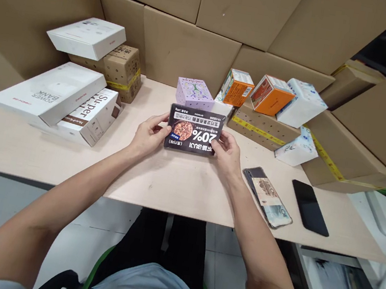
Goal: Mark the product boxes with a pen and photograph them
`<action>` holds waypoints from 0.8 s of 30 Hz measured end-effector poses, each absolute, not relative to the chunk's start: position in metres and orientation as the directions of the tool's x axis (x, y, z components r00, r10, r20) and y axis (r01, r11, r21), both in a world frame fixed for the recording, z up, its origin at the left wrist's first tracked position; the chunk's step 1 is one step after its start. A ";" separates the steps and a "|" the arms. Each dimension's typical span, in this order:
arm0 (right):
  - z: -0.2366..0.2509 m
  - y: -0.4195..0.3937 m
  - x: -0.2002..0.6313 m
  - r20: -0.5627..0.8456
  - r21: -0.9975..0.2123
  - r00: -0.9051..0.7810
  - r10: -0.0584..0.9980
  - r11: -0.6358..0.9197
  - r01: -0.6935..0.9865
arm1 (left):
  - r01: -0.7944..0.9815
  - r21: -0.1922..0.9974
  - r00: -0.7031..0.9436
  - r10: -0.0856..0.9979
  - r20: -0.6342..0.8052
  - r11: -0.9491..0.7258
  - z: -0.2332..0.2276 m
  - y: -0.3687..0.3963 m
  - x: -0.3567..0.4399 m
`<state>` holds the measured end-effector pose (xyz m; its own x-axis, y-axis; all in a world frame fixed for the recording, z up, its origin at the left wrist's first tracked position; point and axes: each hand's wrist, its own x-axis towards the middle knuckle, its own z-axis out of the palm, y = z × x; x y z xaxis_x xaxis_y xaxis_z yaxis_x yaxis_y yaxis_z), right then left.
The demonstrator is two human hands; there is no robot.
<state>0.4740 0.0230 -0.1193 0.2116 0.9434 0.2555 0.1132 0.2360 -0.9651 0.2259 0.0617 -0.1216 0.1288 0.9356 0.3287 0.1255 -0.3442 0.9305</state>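
Observation:
A flat dark box (194, 130) with "20%" print and a food picture is held upside down over the middle of the pale table (178, 186). My left hand (147, 135) grips its left edge, thumb on top. My right hand (228, 153) grips its right edge. Just behind it stands a lilac patterned box (194, 93).
Left: white power bank boxes (52, 92), a white "Su-per" box (95, 115) and a small cardboard carton (124, 70). Back right: orange boxes (271, 94), white floral boxes (305, 103) on a taped carton (261, 126). Two phones (268, 197) (310, 207) lie at right. Cardboard walls surround the table.

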 end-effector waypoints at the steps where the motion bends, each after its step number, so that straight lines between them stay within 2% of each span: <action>1: -0.119 0.023 0.474 0.259 -0.964 0.215 0.942 0.237 0.123 | 0.115 0.930 0.129 0.933 0.336 -0.350 -0.121 0.061 0.226; 6: -0.116 0.021 0.474 0.257 -0.965 0.224 0.940 0.238 0.110 | 0.063 0.930 0.078 0.931 0.357 -0.362 -0.116 0.058 0.230; 12: -0.118 0.025 0.480 0.163 -0.987 0.278 0.947 0.160 0.034 | 0.153 0.903 0.033 0.916 0.400 -0.400 -0.113 0.052 0.231; 14: -0.118 0.027 0.484 0.151 -0.987 0.296 0.943 0.128 0.096 | 0.203 0.883 0.052 0.905 0.422 -0.424 -0.113 0.052 0.230; 16: -0.116 0.026 0.490 0.186 -0.955 0.314 0.931 0.096 0.280 | 0.246 0.854 0.082 0.888 0.453 -0.458 -0.114 0.051 0.228; 18: -0.112 0.022 0.497 0.276 -0.820 0.316 0.908 0.051 0.570 | 0.267 0.830 0.103 0.871 0.480 -0.489 -0.114 0.052 0.226; 20: -0.109 0.018 0.502 0.308 -0.590 0.275 0.911 -0.044 0.806 | 0.276 0.817 0.117 0.862 0.494 -0.506 -0.113 0.052 0.224; 22: -0.108 0.015 0.505 0.214 -0.379 0.245 0.946 -0.151 0.913 | 0.281 0.808 0.130 0.854 0.503 -0.519 -0.112 0.052 0.222; 24: -0.108 0.013 0.504 0.080 -0.243 0.235 0.969 -0.210 0.947 | 0.282 0.803 0.148 0.850 0.505 -0.526 -0.111 0.052 0.221</action>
